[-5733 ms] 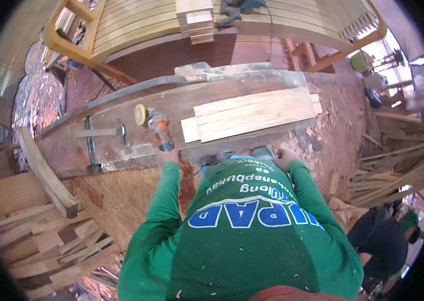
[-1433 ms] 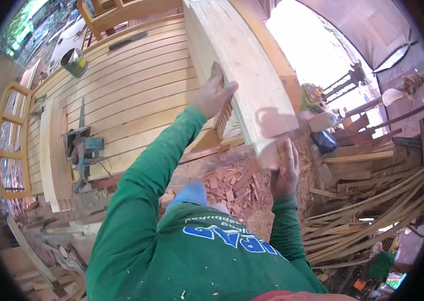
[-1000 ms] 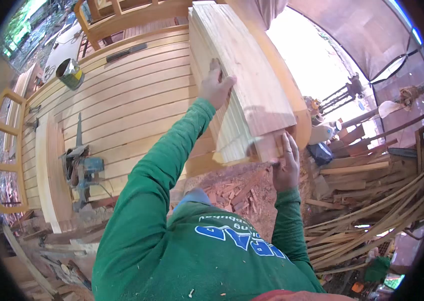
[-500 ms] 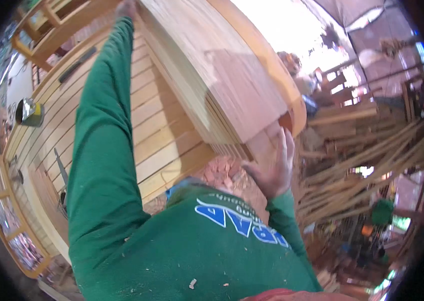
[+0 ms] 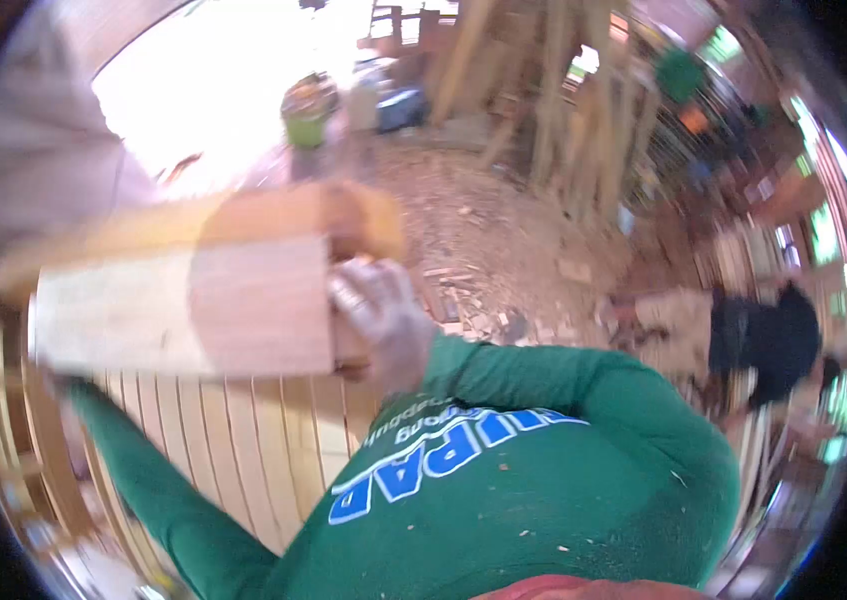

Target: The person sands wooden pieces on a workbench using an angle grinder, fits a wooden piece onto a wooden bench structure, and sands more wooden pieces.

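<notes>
A stack of pale wooden boards (image 5: 133, 310) lies at the left of the view, a round shadow on its right part. At the right end of the stack my right hand (image 5: 383, 325) presses its blurred, bent fingers around the board ends. My left hand (image 5: 58, 380) is at the far left end, low against the near edge of the boards; its fingers are mostly hidden. Behind the boards runs an orange-brown wooden rail (image 5: 133, 230), and slats of a bench seat (image 5: 233, 440) show below them.
Wood chips (image 5: 473, 300) litter the floor past my right hand. A green container (image 5: 305, 128) and a dark blue bag (image 5: 400, 108) stand behind. Long wood strips (image 5: 568, 130) lean further right. Another person (image 5: 763, 335) in dark clothing bends at the right.
The view has swung to the right, so the boards now lie across the left side. My right hand has gone from spread beside the board end to closed around it. My left arm now reaches lower left.
</notes>
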### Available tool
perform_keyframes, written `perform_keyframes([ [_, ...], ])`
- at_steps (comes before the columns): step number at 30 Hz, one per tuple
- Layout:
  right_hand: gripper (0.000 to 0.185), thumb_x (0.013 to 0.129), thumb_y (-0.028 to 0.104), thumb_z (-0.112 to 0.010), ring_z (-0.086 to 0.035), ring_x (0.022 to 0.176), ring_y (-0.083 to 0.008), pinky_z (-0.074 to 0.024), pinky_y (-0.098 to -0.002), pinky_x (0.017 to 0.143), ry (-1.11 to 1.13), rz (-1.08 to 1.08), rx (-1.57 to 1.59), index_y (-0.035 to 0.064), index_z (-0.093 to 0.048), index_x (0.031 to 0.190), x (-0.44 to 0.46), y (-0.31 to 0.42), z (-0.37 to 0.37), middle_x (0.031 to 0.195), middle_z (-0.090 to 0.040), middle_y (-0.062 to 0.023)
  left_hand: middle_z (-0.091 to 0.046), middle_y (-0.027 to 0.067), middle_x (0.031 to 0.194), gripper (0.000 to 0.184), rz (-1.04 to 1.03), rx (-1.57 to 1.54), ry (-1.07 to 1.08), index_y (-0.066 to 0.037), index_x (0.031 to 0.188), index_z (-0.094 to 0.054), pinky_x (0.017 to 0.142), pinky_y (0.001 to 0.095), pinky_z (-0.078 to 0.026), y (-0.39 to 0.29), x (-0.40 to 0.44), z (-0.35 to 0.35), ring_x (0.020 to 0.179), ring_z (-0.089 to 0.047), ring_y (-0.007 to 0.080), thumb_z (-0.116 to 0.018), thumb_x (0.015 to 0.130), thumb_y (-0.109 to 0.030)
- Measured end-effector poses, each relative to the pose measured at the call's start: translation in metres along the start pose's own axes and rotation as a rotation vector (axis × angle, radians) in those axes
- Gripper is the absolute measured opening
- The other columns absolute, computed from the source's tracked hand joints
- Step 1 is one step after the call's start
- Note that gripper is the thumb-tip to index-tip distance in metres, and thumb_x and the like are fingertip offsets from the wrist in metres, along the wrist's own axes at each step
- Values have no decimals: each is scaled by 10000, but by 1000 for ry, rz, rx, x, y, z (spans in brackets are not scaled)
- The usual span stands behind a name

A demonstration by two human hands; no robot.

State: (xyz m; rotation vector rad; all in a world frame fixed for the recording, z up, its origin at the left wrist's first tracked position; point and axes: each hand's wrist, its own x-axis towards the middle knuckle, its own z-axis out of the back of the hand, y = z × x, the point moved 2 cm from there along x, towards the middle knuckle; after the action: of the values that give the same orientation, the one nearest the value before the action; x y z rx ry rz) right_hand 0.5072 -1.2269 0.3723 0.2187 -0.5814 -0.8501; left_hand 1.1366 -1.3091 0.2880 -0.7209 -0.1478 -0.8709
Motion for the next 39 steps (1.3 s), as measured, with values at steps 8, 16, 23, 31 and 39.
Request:
perform_keyframes([
  [8,1021,610,411,-876,-402,1278,-441,-326,-549,1121,-69,48,77,-76,-474,1411,13,-12,4,1415,-431,-246,-725,188,1068,372,-81,-20,-44,-31,1160,-676,828,433,-545,-61,-19,-36,947,-696,341,-592,978,-344],
  [16,1074,558,268,-892,-380,1289,-468,-398,-558,1104,-61,21,157,-21,-435,1485,-3,-5,0,1469,-380,-245,-725,181,1061,357,-279,-222,-31,-40,1155,-680,822,436,-546,-152,-127,-61,943,-697,341,-593,973,-335],
  [23,1091,575,361,-886,-367,1352,-492,-353,-585,1130,0,1,16,-38,-421,1478,-3,0,6,1479,-390,-270,-726,175,1055,345,-371,-370,203,-49,1150,-684,816,439,-547,-224,-223,-102,939,-698,341,-594,968,-328],
  [31,1095,526,400,-916,-371,1399,-472,-333,-608,1124,100,-36,57,-71,-465,1405,5,2,10,1464,-406,-297,-726,168,1049,331,-442,-468,426,-59,1145,-688,810,442,-549,-264,-291,-122,934,-698,341,-596,962,-319],
  [39,1164,504,425,-939,-367,1397,-494,-313,-646,1137,117,-36,91,-56,-432,1435,5,-1,3,1487,-379,-306,-727,161,1042,317,-459,-528,562,-69,1140,-692,804,446,-550,-276,-333,-132,930,-699,341,-597,957,-310],
])
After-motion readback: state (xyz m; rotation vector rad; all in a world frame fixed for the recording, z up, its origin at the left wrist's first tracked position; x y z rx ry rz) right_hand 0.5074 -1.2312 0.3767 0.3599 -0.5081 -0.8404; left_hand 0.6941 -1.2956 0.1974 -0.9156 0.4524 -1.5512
